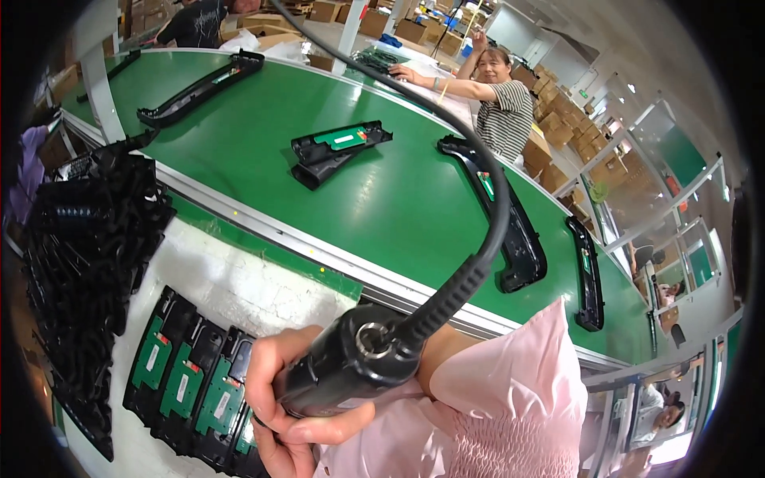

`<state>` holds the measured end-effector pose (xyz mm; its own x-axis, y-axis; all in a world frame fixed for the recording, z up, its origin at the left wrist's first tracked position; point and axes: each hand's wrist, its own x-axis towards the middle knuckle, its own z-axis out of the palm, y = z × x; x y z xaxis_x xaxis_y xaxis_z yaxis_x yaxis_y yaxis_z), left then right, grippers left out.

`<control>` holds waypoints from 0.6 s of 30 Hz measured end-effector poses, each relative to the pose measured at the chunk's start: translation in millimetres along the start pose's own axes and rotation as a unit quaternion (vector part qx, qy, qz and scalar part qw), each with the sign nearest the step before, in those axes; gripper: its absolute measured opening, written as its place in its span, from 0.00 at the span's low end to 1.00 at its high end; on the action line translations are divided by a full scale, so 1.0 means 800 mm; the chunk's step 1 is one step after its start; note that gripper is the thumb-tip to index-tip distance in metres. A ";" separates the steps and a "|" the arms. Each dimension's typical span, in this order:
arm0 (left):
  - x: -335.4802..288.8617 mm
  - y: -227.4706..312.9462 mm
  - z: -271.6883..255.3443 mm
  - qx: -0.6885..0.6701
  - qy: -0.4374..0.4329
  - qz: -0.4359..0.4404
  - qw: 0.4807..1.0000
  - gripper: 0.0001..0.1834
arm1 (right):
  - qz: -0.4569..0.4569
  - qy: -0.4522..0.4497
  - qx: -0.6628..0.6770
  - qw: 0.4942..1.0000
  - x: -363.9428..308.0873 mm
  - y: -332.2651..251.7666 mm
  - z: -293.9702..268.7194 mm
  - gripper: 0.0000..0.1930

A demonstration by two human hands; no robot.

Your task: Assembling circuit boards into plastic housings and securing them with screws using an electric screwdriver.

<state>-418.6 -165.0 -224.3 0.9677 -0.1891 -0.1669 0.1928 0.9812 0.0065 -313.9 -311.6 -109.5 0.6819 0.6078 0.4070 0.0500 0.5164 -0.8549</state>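
My right hand [275,378] is closed around a black electric screwdriver [347,358], a thick cylinder with a metal hanging ring and a cord at its top end. Its tip is hidden behind my fingers, at the right end of a row of black plastic housings [187,374] fitted with green circuit boards. Low in the picture, beside the last housing, further fingers [287,458] show, apparently my left hand. They are mostly covered, so their hold cannot be made out.
A green conveyor belt [374,219] crosses ahead, carrying long black housings [518,231] and a shorter crossed pair [339,151]. Black plastic parts [84,279] are heaped at left. The screwdriver's cord [498,183] arcs overhead. A co-worker [506,103] stands across the belt, near stacked cartons.
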 end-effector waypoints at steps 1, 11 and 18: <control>0.002 0.000 -0.003 -0.005 0.011 -0.001 1.000 0.20 | -0.005 -0.004 -0.002 1.000 0.002 0.001 -0.002 0.14; 0.108 -0.093 0.105 -0.133 -0.428 0.131 0.884 0.16 | -0.102 0.025 0.001 0.994 0.001 0.004 0.011 0.10; 0.021 -0.025 0.041 -0.148 -0.116 -0.023 0.982 0.14 | -0.076 0.040 -0.057 0.995 -0.002 0.018 0.002 0.10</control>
<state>-401.1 -189.3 -194.5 0.9765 -0.2042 0.0692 0.2155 0.9330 -0.2883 -315.6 -304.2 -121.6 0.7155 0.4756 0.5117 0.2366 0.5242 -0.8181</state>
